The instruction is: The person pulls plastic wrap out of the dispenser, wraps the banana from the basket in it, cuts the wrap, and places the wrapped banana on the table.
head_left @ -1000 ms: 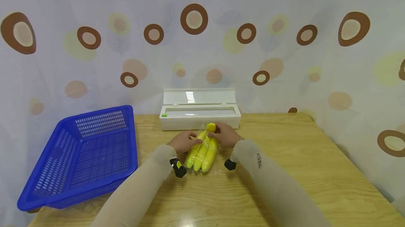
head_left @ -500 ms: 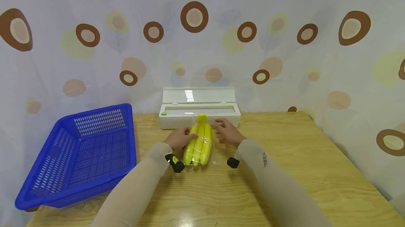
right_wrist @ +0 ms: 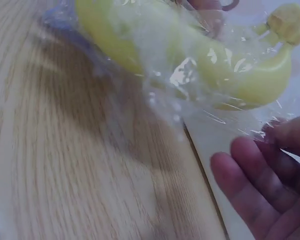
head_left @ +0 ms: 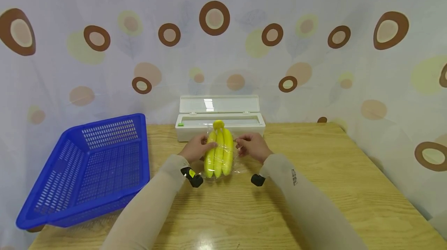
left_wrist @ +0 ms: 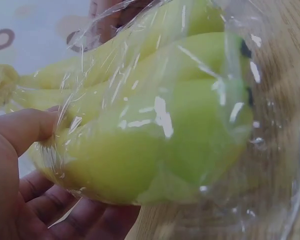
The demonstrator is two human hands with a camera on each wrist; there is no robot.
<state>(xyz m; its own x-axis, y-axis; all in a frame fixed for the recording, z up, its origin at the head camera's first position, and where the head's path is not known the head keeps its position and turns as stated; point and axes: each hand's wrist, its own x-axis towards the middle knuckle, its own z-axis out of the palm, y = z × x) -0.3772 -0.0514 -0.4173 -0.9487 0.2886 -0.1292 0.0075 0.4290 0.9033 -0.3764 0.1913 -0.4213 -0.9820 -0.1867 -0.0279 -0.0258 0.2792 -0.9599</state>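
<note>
A bunch of three yellow bananas (head_left: 218,153) is wrapped in clear plastic film (left_wrist: 160,115), its stem end bare and pointing away from me. My left hand (head_left: 197,148) grips the bunch from the left, thumb on top and fingers curled underneath, as the left wrist view (left_wrist: 25,165) shows. On the other side my right hand (head_left: 254,147) pinches a loose edge of the film (right_wrist: 255,131) between thumb and forefinger, its other fingers held apart from the bananas. In the right wrist view the bunch hangs tilted above the table.
Behind the bananas stands a long white box (head_left: 186,135) with its clear lid (head_left: 230,104) raised and a small green piece (head_left: 180,125) at its left end. A blue plastic basket (head_left: 144,153) sits at the left of the wooden table (head_left: 321,172). A patterned curtain backs everything.
The bananas have been turned more upright and lifted slightly away from me. My right hand let go near the stem, moved off to the right and now pinches the film's edge.
</note>
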